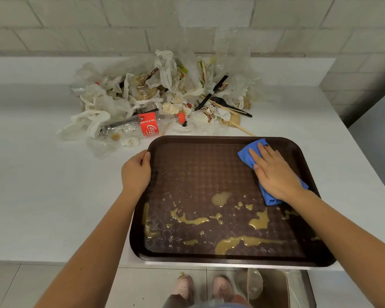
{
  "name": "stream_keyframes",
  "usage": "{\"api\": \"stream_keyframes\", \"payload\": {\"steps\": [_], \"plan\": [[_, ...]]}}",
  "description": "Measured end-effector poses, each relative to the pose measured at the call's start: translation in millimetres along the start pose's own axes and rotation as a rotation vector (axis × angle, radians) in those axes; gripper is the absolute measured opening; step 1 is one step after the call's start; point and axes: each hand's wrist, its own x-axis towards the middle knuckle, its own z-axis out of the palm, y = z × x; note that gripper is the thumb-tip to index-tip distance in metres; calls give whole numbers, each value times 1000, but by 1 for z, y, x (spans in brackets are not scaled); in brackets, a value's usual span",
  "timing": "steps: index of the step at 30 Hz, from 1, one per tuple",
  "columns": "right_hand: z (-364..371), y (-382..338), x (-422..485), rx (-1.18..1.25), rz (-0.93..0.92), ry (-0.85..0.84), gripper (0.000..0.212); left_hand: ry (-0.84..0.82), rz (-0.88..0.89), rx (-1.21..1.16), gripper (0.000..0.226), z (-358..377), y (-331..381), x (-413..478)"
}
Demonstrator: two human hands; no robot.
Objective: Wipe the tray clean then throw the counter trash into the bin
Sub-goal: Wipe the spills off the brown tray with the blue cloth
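Observation:
A dark brown tray (187, 170) lies at the front edge of the white counter, smeared with yellowish sauce (242, 241) across its near half. My left hand (136, 172) grips the tray's left rim near the far corner. My right hand (273, 172) presses flat on a folded blue cloth (246, 152) in the tray's far right corner. Behind the tray sits the trash pile (160, 94): crumpled napkins, wrappers, clear plastic, a crushed plastic bottle (142, 126) with a red label, a black fork (229, 105) and wooden sticks.
The white counter (42, 185) runs left of the tray and ends at a right edge near a grey wall. A tiled wall stands behind the pile. Below the counter edge, a bin with a clear liner (273, 287) stands beside my feet.

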Motion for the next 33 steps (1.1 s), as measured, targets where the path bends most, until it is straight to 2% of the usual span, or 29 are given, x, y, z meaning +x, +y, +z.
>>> {"api": "stream_keyframes", "payload": {"steps": [4,8,12,15,28,33], "plan": [[1,-37,14,-28,-121,-16,61,9,-9,3,24,1,-4,2],[4,-74,28,-13,-226,-34,53,13,-11,-15,24,1,-3,3],[4,-106,38,7,-335,-52,53,20,-24,-43,30,1,-3,3],[5,-126,43,15,-403,-56,52,23,-27,-62,26,2,-5,4],[14,-182,33,80,-746,-33,53,51,-56,-171,36,4,-7,7],[15,-186,28,113,-808,-18,59,63,-72,-186,34,3,-6,8]]}}
